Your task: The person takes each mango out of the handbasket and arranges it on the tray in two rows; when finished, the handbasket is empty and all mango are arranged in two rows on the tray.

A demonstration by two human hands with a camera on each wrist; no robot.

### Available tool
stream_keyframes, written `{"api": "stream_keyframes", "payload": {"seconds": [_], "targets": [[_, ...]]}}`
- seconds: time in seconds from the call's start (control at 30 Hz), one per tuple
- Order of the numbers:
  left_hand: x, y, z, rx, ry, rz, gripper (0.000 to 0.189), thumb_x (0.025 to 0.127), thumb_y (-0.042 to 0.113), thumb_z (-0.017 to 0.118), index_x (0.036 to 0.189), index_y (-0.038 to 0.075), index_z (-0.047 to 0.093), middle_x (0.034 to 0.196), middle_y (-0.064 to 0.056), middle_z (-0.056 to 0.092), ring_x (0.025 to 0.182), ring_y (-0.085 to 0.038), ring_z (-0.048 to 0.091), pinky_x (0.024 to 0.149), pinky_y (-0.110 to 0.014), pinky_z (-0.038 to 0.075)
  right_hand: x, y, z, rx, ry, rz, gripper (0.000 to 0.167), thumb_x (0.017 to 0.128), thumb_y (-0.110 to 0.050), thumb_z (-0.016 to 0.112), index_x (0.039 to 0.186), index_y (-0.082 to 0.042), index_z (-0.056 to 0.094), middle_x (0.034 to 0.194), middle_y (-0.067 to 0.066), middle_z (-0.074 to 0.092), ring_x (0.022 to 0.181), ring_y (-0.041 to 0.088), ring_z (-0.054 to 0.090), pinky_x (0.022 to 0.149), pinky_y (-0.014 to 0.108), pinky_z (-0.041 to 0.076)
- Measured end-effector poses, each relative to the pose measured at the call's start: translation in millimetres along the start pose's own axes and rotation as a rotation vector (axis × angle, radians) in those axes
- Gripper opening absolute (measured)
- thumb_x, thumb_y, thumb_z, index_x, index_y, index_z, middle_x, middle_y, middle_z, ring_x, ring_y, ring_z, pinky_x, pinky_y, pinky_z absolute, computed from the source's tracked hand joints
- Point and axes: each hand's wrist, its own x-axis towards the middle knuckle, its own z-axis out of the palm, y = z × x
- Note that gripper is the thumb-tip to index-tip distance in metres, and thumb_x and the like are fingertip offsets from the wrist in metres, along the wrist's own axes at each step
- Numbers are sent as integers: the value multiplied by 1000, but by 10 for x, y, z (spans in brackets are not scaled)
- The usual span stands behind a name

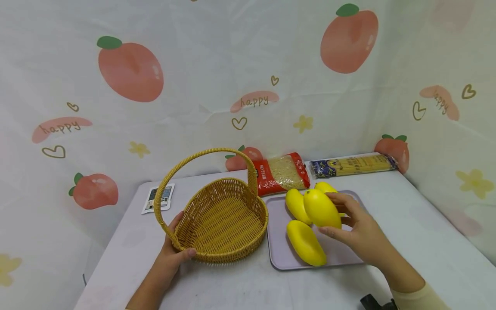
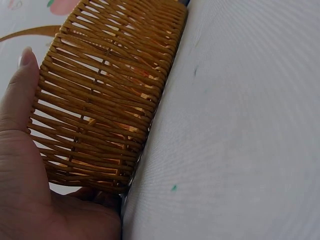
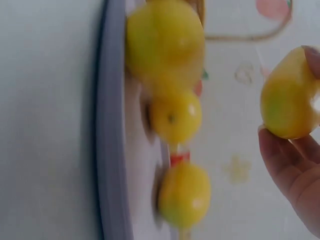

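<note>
My left hand (image 1: 170,254) grips the left side of a wicker basket (image 1: 222,224), thumb over the rim and fingers round the outer wall. In the left wrist view the woven side (image 2: 100,95) of the basket stands close beside the thumb. The basket has a tall hoop handle (image 1: 205,151) and a bare inside. Above a pale purple tray (image 1: 341,254), my right hand (image 1: 360,232) holds a yellow mango (image 1: 321,209) between thumb and fingers. Several other mangoes lie on the tray, among them a near one (image 1: 306,243) and one (image 1: 296,206) behind it.
Behind the tray lies a red bag of dry noodles (image 1: 283,174), with a long pack of spaghetti (image 1: 352,165) to its right. A small white packet (image 1: 159,198) lies left of the basket. A printed curtain (image 1: 193,86) hangs behind the white table (image 1: 240,288).
</note>
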Motion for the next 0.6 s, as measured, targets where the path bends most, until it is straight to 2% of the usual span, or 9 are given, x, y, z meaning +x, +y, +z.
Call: {"api": "stream_keyframes", "payload": {"seconds": [0.27, 0.43, 0.53, 0.6], "targets": [[-8, -22, -19, -18, -31, 48, 108, 96, 1, 82, 175, 31, 15, 177, -14, 15, 150, -19, 39, 112, -18, 38, 5, 202, -218, -17, 42, 102, 78, 98, -17, 86, 162, -8, 43, 155, 20, 50, 129, 42, 56, 91, 9, 46], [10, -41, -31, -10, -28, 39, 108, 96, 2, 82, 175, 33, 15, 178, -13, 14, 151, -19, 37, 112, -18, 36, -1, 242, -263, -28, 24, 150, 81, 99, -21, 85, 164, -6, 39, 157, 22, 48, 131, 43, 54, 91, 8, 44], [20, -49, -37, -3, -31, 42, 107, 97, 3, 81, 175, 33, 14, 179, -11, 12, 153, -21, 34, 113, -18, 35, -4, 266, -281, -31, -13, 190, 83, 99, -24, 84, 165, -5, 38, 156, 24, 48, 131, 44, 54, 91, 12, 47], [20, -52, -40, 3, -33, 47, 107, 98, 3, 81, 176, 32, 13, 179, -10, 12, 154, -22, 32, 114, -18, 34, -6, 289, -285, -34, -46, 208, 82, 99, -26, 84, 165, -5, 39, 155, 24, 49, 129, 44, 57, 94, 22, 53]]}}
